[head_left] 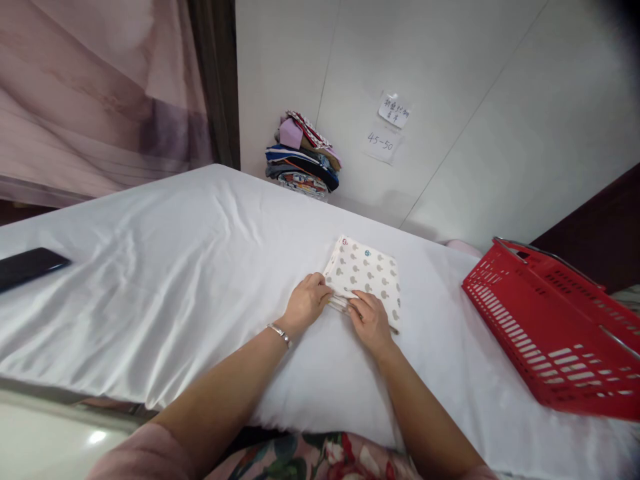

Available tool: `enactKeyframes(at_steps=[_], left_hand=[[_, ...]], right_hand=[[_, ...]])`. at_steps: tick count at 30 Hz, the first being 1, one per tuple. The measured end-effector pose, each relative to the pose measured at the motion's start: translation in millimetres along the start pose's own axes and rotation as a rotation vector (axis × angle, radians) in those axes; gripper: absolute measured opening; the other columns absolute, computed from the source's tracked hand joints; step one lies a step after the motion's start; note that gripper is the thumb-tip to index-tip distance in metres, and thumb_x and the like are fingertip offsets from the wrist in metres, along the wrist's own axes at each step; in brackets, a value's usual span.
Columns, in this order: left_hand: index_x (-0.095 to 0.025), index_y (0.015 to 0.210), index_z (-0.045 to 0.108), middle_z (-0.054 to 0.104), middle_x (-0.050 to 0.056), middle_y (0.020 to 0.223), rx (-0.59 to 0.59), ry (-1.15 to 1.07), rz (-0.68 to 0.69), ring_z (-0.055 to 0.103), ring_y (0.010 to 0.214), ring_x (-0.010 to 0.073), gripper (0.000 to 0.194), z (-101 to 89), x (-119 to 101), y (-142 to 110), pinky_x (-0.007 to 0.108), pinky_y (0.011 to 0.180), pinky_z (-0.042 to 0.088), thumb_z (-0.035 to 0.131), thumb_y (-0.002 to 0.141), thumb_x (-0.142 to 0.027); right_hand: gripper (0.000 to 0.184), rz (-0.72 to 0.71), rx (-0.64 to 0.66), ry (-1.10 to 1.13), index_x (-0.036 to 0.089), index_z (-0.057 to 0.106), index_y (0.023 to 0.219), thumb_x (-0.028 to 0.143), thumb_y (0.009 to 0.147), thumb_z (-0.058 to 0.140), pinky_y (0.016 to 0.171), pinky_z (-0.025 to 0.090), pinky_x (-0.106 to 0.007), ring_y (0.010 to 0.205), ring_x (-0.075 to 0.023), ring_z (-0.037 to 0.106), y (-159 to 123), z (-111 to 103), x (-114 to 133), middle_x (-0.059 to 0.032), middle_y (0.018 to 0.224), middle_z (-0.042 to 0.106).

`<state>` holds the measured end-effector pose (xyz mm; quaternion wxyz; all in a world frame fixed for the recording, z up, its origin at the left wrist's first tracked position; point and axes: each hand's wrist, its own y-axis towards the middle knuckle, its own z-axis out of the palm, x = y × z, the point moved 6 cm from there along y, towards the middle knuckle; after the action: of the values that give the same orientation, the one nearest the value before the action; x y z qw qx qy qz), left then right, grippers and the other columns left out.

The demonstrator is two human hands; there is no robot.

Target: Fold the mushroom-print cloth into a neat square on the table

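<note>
A small folded white cloth with grey prints [367, 273] lies flat on the white-sheeted table [175, 267], a little right of centre. My left hand [306, 303] grips its near left edge with curled fingers; a bracelet sits on that wrist. My right hand [369, 321] rests on the cloth's near edge, its fingers pinching the layered hem. Both hands are side by side, almost touching.
A red plastic basket [555, 327] sits tilted at the right edge. A stack of folded colourful clothes [304, 157] stands against the back wall, under two paper notes [387, 127]. A black phone [27, 265] lies at the far left. A pink curtain hangs at the back left.
</note>
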<state>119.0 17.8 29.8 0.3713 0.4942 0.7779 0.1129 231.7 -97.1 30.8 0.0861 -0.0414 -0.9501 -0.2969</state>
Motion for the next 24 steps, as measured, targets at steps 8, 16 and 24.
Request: enactKeyframes(at_steps=[8,16,24], left_hand=[[-0.018,0.078,0.059,0.051,0.004,0.088,-0.019,-0.012,0.015,0.049,0.083,0.0158,0.02,4.7,-1.0,3.8,0.029,0.074,0.045,0.043,0.09,-0.021],[-0.019,0.081,0.055,0.051,0.006,0.104,-0.097,-0.053,0.012,0.052,0.092,0.0161,0.013,2.1,1.1,2.2,0.03,0.079,0.047,0.044,0.088,-0.019],[-0.021,0.101,0.048,0.05,0.006,0.111,-0.099,-0.087,-0.04,0.053,0.1,0.019,0.028,-5.2,4.1,-2.6,0.033,0.084,0.048,0.06,0.076,-0.021]], right_hand=[[0.017,0.026,0.008,-0.032,0.022,0.063,0.09,0.021,0.088,0.046,0.082,0.041,-0.035,0.098,-0.0202,0.054,3.1,4.6,0.3,-0.0052,0.109,0.061],[0.024,0.034,-0.103,0.06,0.02,0.062,0.085,0.019,0.09,0.039,0.086,0.043,-0.037,0.101,-0.0198,0.052,4.1,-1.7,3.9,-0.0072,0.115,0.057],[0.023,0.026,-0.092,0.066,0.02,0.063,0.086,0.02,0.09,0.04,0.083,0.042,-0.035,0.094,-0.0184,0.055,2.8,1.2,0.6,-0.0057,0.102,0.062]])
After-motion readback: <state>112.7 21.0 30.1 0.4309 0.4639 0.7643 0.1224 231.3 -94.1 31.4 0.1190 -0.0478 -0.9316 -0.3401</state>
